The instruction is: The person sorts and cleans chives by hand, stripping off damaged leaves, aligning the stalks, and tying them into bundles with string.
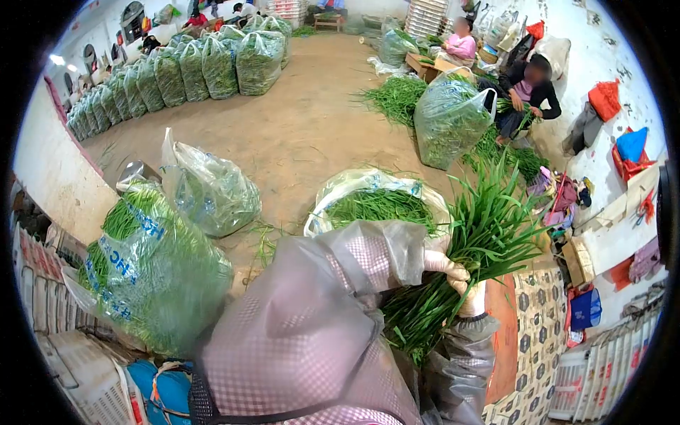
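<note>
Both of my hands meet around a large bunch of long-leaved greens [489, 219], right of centre. My left hand [445, 263], reaching across in a clear plastic sleeve, has its fingers wrapped round the stalks. Just below, my right hand [473, 301] is closed on the same bunch. The leaf tips fan out to the upper right, while more of the greens hang below the hands. Behind my left forearm stands an open plastic bag [322, 202] with cut greens [382, 207] inside.
Filled bags stand at left: a printed one [152, 273] and a clear one [212, 188]. A bag row [170, 78] lines the back left. At right, a person [528, 99] handles greens behind a full bag [450, 120]. Patterned cardboard [535, 333] lies beside me; white crates [602, 375] stand lower right.
</note>
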`<state>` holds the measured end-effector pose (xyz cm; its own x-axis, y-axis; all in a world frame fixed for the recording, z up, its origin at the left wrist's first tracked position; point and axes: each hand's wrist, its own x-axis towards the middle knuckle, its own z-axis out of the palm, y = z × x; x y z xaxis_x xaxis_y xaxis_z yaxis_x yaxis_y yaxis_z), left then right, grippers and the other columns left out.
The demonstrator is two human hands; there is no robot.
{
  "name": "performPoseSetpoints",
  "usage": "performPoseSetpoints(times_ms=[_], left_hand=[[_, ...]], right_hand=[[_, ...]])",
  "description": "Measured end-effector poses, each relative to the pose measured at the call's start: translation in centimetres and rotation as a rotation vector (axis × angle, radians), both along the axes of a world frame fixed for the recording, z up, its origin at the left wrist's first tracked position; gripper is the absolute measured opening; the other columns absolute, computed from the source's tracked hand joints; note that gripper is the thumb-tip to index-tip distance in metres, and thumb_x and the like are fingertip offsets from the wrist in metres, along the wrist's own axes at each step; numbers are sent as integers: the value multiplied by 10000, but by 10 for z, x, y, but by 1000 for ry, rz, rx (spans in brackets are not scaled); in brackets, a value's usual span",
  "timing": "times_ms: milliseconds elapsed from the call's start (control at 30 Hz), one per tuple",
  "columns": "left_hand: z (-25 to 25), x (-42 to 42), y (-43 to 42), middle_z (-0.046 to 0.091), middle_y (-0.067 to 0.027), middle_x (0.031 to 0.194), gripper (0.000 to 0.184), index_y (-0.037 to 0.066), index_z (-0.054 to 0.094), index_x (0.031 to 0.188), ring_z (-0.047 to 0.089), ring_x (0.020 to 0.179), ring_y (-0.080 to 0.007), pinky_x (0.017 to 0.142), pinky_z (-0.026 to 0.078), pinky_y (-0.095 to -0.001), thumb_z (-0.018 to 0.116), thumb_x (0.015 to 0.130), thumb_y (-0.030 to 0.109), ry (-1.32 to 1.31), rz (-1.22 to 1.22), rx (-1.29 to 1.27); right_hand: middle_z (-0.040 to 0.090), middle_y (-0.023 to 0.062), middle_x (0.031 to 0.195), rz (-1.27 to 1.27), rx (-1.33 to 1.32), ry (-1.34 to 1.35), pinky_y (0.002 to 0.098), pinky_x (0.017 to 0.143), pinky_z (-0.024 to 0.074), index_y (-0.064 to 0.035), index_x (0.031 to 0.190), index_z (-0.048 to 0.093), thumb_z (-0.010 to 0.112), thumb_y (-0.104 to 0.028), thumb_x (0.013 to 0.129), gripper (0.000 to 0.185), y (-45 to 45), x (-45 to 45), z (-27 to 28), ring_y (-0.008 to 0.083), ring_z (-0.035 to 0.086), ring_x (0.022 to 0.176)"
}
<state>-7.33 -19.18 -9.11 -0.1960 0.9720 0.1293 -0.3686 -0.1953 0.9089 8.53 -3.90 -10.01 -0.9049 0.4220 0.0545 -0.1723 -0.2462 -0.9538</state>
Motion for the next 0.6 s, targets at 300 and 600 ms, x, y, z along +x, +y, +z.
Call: performPoseSetpoints(times_ms=[300, 600], left_hand=[[-20, -43, -44, 631, -102, 1127, 564, -4, 569, 1184, 575, 1074, -238, 964, 427, -350, 798, 672, 53, -62, 222, -72], [-31, -55, -52, 628, -102, 1133, 536, -6, 578, 1172, 575, 1075, -239, 967, 426, -350, 788, 682, 47, -21, 264, -122]], right_hand=[[437, 18, 728, -169, -552, -77, 281, 516, 372, -65, 863, 514, 577, -228, 871, 174, 28, -27, -55, 144, 387, 584], [479, -1, 800, -2, -761, -55, 289, 591, 414, -72, 951, 519, 579, -198, 869, 162, 63, -25, -127, 140, 435, 677]])
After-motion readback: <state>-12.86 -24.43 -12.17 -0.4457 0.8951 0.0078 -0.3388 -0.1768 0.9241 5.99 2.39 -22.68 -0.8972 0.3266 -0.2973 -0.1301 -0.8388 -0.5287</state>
